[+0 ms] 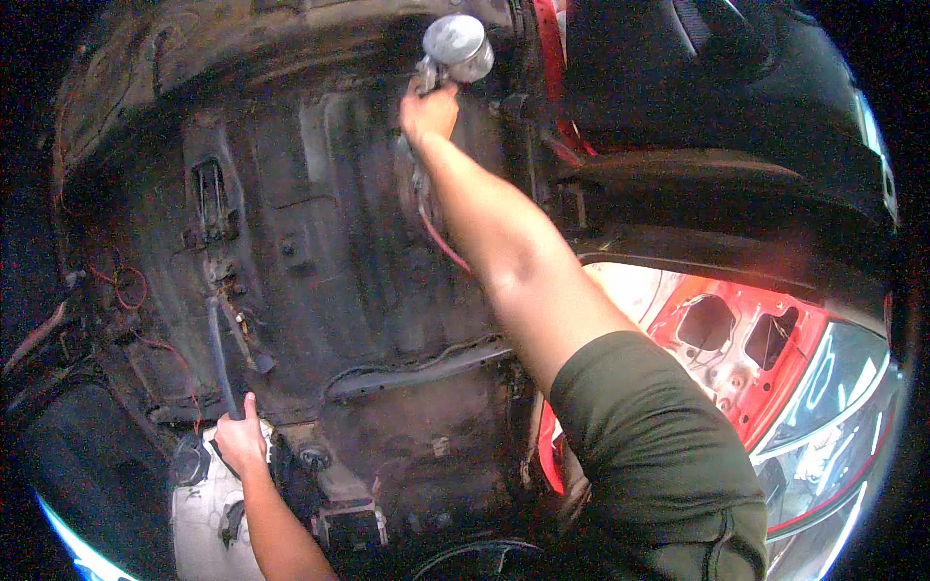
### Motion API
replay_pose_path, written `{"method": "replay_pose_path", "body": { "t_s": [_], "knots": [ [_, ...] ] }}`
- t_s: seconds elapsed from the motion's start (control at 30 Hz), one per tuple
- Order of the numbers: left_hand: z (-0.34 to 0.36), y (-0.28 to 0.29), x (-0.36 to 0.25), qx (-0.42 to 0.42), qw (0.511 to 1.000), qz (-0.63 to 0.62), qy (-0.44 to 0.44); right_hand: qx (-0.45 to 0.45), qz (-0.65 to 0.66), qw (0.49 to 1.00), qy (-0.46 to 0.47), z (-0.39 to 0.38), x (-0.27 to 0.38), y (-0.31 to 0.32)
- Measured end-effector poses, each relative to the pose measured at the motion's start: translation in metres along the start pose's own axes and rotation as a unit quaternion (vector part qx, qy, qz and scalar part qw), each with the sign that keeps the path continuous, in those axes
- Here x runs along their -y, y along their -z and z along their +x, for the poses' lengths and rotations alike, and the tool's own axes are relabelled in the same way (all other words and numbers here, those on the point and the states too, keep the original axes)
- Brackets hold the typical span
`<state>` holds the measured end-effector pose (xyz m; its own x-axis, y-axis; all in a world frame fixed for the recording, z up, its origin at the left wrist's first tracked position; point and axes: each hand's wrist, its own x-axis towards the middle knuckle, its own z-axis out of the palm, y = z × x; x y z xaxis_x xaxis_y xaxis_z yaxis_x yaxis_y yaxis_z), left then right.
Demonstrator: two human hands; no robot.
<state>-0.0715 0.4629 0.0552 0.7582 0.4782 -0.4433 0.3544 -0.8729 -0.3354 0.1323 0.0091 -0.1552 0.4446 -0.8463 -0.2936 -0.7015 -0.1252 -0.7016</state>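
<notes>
Jutting from the right fingers (pixel 440 103) is a silver cup-topped tool (pixel 459 50).

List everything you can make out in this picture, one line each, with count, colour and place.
Silver tool with a round cup: one, silver, top centre
Hose: one, pinkish, below the tool
Ribbed panel: one, blackish, across the middle
Grey bar: one, grey, left of centre
Thin wires: several, red, far left
Housing: one, whitish, lower left
Steering wheel: one, black, bottom centre, partly cut off
Door with holes: one, red, right
Left hand: one, bare, gripping the grey bar's lower end
Right hand: one, bare, holding the silver tool
Sleeve: one, dark green, lower right
</notes>
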Motion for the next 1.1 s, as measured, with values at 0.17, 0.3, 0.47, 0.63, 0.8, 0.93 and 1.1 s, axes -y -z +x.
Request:
{"method": "replay_pose_path", "body": {
  "t_s": [0.17,0.3,0.47,0.63,0.8,0.93,1.1],
  "knots": [
    [-0.002,0.002,-0.003,-0.018,1.0,0.005,-0.003,-0.007,-0.018,1.0,-0.004,0.031,0.011,0.011],
    [-0.002,0.002,-0.003,-0.005,1.0,0.009,-0.01,-0.026,0.005,0.999,-0.019,0.036,-0.01,0.019],
    [-0.003,0.003,-0.003,-0.001,1.0,0.015,0.006,-0.003,-0.073,0.996,-0.056,0.011,-0.066,0.038],
    [0.0,0.002,-0.001,0.017,1.0,0.001,0.024,0.037,-0.102,0.994,-0.029,-0.069,-0.131,0.083],
    [0.002,-0.001,0.004,0.024,0.999,0.03,0.024,0.239,-0.222,0.943,-0.068,-0.128,-0.146,0.143],
    [0.002,-0.003,0.01,0.011,0.999,0.026,0.035,0.348,-0.239,0.906,0.013,-0.142,-0.11,0.174],
    [0.002,-0.002,0.016,0.036,0.998,0.016,0.049,0.449,-0.154,0.869,0.14,-0.146,-0.039,0.223]
  ]
}}
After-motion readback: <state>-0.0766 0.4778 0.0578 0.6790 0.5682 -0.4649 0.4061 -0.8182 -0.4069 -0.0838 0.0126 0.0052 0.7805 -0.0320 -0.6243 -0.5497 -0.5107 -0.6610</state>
